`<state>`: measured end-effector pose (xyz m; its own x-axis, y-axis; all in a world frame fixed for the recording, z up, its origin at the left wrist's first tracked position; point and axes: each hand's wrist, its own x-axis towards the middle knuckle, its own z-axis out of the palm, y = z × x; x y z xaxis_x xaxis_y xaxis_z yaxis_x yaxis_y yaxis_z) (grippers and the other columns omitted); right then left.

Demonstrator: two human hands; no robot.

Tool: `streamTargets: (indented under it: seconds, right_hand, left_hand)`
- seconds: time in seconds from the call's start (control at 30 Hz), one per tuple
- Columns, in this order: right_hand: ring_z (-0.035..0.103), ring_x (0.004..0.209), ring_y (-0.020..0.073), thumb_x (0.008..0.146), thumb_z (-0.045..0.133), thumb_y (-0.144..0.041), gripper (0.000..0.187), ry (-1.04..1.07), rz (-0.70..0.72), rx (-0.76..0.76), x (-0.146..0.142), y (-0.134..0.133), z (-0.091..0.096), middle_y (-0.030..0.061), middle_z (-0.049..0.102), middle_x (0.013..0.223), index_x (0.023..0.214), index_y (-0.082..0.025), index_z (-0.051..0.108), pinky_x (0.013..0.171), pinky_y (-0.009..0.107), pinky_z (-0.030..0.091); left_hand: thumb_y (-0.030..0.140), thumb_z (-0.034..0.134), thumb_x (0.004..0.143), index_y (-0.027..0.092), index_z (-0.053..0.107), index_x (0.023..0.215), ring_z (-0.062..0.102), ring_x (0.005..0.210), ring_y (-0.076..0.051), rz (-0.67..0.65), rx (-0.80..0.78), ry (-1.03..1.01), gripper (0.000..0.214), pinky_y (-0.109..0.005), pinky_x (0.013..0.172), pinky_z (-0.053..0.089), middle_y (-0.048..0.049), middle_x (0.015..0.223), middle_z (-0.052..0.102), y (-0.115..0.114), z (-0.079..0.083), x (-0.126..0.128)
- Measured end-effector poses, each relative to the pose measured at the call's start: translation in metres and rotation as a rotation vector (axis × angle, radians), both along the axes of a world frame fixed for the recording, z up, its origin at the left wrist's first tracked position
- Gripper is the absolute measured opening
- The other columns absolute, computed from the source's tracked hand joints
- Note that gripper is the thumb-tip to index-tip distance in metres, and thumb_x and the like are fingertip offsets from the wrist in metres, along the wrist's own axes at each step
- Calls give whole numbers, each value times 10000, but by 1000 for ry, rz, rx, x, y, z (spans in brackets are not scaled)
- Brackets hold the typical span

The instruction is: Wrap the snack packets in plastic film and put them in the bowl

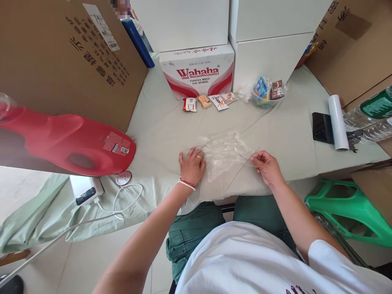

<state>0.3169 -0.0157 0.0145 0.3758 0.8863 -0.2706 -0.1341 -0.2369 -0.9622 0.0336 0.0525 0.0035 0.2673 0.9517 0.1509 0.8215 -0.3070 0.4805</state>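
A crumpled clear plastic bag (226,153) lies spread on the cloth-covered table in front of me. My left hand (192,166) rests flat at the bag's left edge, its fingers stretched out. At the right edge, my right hand (266,165) pinches the plastic between thumb and fingers. Beyond the bag, several small snack packets sit in a row: a red and white packet (190,105), an orange-brown snack (204,101), a white packet (218,102) and a beige packet (229,97).
A clear bowl of snacks (265,101) stands near a Wahaha carton (199,71). On the left are a large red bottle (79,143) and a white power bank (86,190) with a cable. On the right are a white roll (338,122), water bottles (364,116) and a green stool (346,204).
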Motion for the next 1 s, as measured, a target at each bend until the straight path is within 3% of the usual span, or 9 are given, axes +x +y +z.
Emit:
streamTargets:
  seconds: [0.13,0.3,0.37,0.47,0.57,0.73,0.8,0.93,1.0]
  right_hand:
    - [441,617,100,576,926,-547,522,-76,39,-34,26,-13,9,-38,536,720,832,-211,619,471,210,332]
    - [543,716,127,653,903,-629,588,-213,566,-210,89,-18,44,6,625,794,984,-174,730,618,245,464]
    - [603,798,158,702,868,-655,585,-244,634,-255,108,-4,54,40,677,866,1019,-179,747,700,273,513]
    - [650,839,181,751,847,-628,522,-264,473,-294,105,30,53,77,711,932,993,-185,714,732,295,545]
    - [635,758,162,777,861,-517,438,-324,348,-319,68,69,40,84,722,915,1002,-190,675,638,267,507]
    - [472,566,77,650,956,-341,380,-301,397,-272,20,114,31,-14,632,716,834,-178,665,474,211,292]
    - [409,516,54,637,956,-304,379,-173,379,-255,26,125,35,-41,593,672,776,-176,627,452,213,241]
    - [366,486,42,577,972,-186,442,13,324,-254,60,142,42,-84,529,601,783,-186,580,467,203,284]
    - [355,489,45,646,931,-157,398,18,272,-269,76,146,41,-92,497,578,790,-193,562,489,208,306]
  left_hand:
    - [376,525,972,278,679,1329,328,1581,-338,24,-78,101,400,-696,1267,143,-92,1559,582,1,1,-10]
    - [668,577,911,279,531,1527,146,1637,-378,-69,-145,326,730,-717,1270,108,-100,1739,296,-8,9,-14]
    - [749,579,875,282,450,1590,121,1638,-398,-117,-178,390,863,-741,1260,79,-115,1759,227,-9,11,-15]
    - [801,572,851,279,382,1629,104,1638,-413,-142,-214,450,957,-764,1244,63,-135,1771,155,-9,13,-15]
    - [813,572,848,290,350,1644,108,1640,-406,-147,-242,479,978,-762,1244,64,-133,1777,112,-8,16,-14]
    - [840,605,803,305,283,1670,93,1638,-423,-144,-276,490,1069,-753,1251,61,-116,1781,94,-7,18,-13]
    - [849,613,788,292,231,1685,75,1639,-427,-147,-294,483,1123,-756,1250,48,-117,1781,80,-6,18,-14]
    - [882,587,771,235,155,1700,32,1643,-419,-153,-320,475,1212,-753,1252,10,-128,1779,36,-3,15,-15]
    - [893,574,769,217,153,1700,20,1643,-419,-154,-331,478,1225,-758,1248,-1,-129,1777,15,-2,14,-15]
